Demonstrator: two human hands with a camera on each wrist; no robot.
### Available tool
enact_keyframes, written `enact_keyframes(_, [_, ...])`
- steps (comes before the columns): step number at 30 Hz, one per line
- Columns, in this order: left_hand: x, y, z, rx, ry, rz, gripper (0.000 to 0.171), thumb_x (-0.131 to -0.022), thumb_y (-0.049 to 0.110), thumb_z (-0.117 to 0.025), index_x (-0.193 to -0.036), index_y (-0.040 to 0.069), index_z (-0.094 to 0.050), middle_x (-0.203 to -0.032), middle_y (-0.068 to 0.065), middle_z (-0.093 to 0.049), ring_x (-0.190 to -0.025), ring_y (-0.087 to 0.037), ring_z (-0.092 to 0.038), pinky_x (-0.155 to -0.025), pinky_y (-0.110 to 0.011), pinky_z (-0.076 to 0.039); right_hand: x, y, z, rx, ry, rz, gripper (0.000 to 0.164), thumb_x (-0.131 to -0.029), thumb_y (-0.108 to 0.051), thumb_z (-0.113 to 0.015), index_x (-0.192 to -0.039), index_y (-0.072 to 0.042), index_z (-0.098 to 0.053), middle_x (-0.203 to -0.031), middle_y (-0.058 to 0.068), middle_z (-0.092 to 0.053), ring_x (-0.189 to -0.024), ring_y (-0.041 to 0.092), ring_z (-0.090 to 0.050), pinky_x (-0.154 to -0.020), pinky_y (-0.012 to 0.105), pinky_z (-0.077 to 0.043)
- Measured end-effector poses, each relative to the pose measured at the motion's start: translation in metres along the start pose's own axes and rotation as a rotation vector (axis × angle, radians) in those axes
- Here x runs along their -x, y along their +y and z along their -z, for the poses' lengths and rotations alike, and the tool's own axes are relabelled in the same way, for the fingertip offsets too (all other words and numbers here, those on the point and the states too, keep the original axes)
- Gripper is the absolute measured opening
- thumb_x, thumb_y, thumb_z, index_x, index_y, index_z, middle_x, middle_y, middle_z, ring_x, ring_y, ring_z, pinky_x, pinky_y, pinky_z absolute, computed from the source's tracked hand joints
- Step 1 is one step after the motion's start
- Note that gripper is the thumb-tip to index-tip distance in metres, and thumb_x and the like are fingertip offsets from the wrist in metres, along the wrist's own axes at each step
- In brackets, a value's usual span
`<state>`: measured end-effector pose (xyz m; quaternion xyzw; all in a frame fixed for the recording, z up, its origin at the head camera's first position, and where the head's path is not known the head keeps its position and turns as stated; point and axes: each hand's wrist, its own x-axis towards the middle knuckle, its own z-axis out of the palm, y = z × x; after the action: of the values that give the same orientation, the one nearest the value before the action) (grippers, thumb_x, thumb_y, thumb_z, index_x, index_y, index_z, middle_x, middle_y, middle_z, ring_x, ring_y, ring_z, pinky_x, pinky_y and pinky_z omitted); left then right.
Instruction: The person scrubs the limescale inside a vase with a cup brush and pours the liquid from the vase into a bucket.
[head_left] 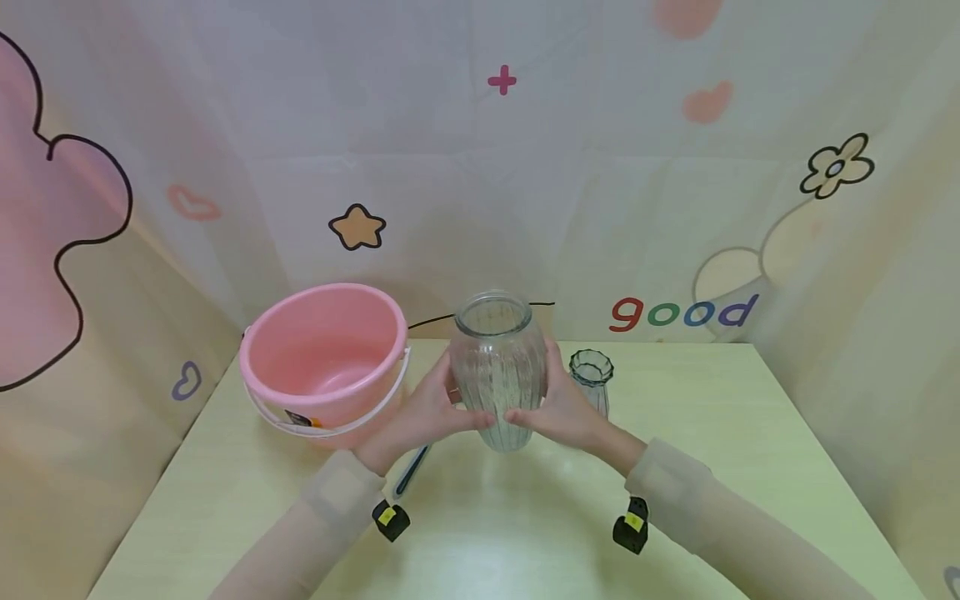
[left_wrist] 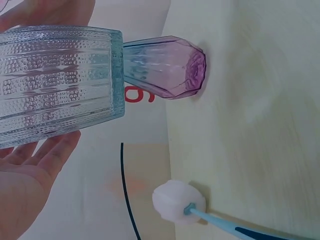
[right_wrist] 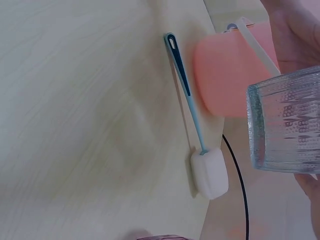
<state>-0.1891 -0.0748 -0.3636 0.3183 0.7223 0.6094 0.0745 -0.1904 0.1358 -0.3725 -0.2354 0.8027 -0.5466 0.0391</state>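
A large clear ribbed glass vase (head_left: 498, 375) is held upright off the table between both hands. The left hand (head_left: 423, 412) grips its left side and the right hand (head_left: 566, 408) its right, with thumbs across the front. In the left wrist view the vase's thick base (left_wrist: 117, 75) hangs in the air, and bumpy texture covers its wall. Just beyond the right hand stands a smaller glass vase (head_left: 592, 371), tinted purple toward its base (left_wrist: 192, 70). Beneath the left forearm lies a sponge brush (right_wrist: 210, 172) with a blue handle (right_wrist: 181, 70); the head view shows only part of that handle.
A pink bucket (head_left: 322, 354) with a white carrying handle stands at the back left, close to the left hand. The pale wooden table (head_left: 720, 433) ends at a printed curtain (head_left: 420, 100) behind and at both sides. A dark line (right_wrist: 239, 175) runs beyond the table's far edge.
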Motion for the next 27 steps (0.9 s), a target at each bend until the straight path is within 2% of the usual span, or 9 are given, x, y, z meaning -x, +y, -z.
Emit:
enact_keyframes(4, [0.001, 0.0, -0.007, -0.031, 0.008, 0.026, 0.089, -0.071, 0.006, -0.073, -0.14, 0.019, -0.019, -0.132, -0.007, -0.041, -0.112, -0.022, -0.047, -0.088, -0.041, -0.043, 0.005, 0.01, 0.003, 0.013, -0.009, -0.018, 0.105, -0.07, -0.014, -0.076, -0.141, -0.025, -0.001, -0.137, 0.01, -0.029, -0.118, 0.029, -0.038, -0.093, 0.055, -0.035])
enact_keyframes(9, [0.002, 0.001, -0.018, -0.087, 0.028, 0.049, 0.086, -0.069, 0.008, -0.075, -0.138, 0.013, -0.023, -0.129, -0.008, -0.043, -0.107, -0.02, -0.05, -0.087, -0.039, -0.044, 0.018, -0.001, 0.008, 0.023, -0.021, -0.006, 0.102, -0.07, -0.01, -0.075, -0.141, -0.017, -0.002, -0.133, 0.016, -0.033, -0.115, 0.033, -0.041, -0.091, 0.055, -0.037])
enact_keyframes(15, [0.0, -0.004, -0.034, -0.083, 0.036, 0.05, 0.085, -0.068, 0.009, -0.077, -0.137, 0.014, -0.026, -0.127, -0.005, -0.043, -0.106, -0.017, -0.05, -0.086, -0.037, -0.044, 0.032, -0.004, 0.018, 0.044, -0.031, 0.028, 0.1, -0.069, -0.008, -0.074, -0.14, -0.01, -0.004, -0.131, 0.019, -0.033, -0.113, 0.035, -0.042, -0.089, 0.054, -0.04])
enact_keyframes(18, [-0.002, -0.007, -0.043, -0.073, 0.041, 0.059, 0.084, -0.068, 0.01, -0.077, -0.136, 0.012, -0.027, -0.125, -0.005, -0.045, -0.105, -0.016, -0.05, -0.086, -0.039, -0.044, 0.038, 0.003, 0.024, 0.042, -0.047, 0.023, 0.1, -0.069, -0.007, -0.075, -0.14, -0.01, -0.005, -0.131, 0.019, -0.032, -0.114, 0.037, -0.042, -0.088, 0.054, -0.04])
enact_keyframes(22, [-0.004, -0.012, -0.055, -0.062, 0.043, 0.066, 0.084, -0.066, 0.009, -0.077, -0.134, 0.008, -0.028, -0.124, -0.007, -0.046, -0.104, -0.016, -0.05, -0.087, -0.039, -0.044, 0.047, 0.027, 0.032, 0.051, -0.043, -0.012, 0.1, -0.068, -0.01, -0.076, -0.139, -0.017, -0.006, -0.132, 0.018, -0.032, -0.114, 0.038, -0.041, -0.086, 0.056, -0.041])
enact_keyframes(25, [-0.008, -0.028, -0.066, -0.06, 0.04, 0.077, 0.088, -0.065, 0.011, -0.079, -0.136, 0.012, -0.027, -0.126, -0.006, -0.046, -0.106, -0.016, -0.049, -0.087, -0.037, -0.044, 0.054, 0.044, 0.038, 0.057, -0.033, -0.022, 0.1, -0.069, -0.015, -0.077, -0.139, -0.023, -0.007, -0.134, 0.015, -0.033, -0.115, 0.037, -0.041, -0.087, 0.056, -0.04])
enact_keyframes(27, [-0.011, -0.039, -0.073, -0.069, 0.042, 0.086, 0.09, -0.065, 0.015, -0.08, -0.137, 0.016, -0.025, -0.126, -0.004, -0.047, -0.107, -0.015, -0.049, -0.087, -0.036, -0.044, 0.059, 0.048, 0.044, 0.05, -0.033, -0.013, 0.099, -0.07, -0.018, -0.077, -0.14, -0.025, -0.008, -0.135, 0.014, -0.032, -0.117, 0.036, -0.04, -0.089, 0.057, -0.039])
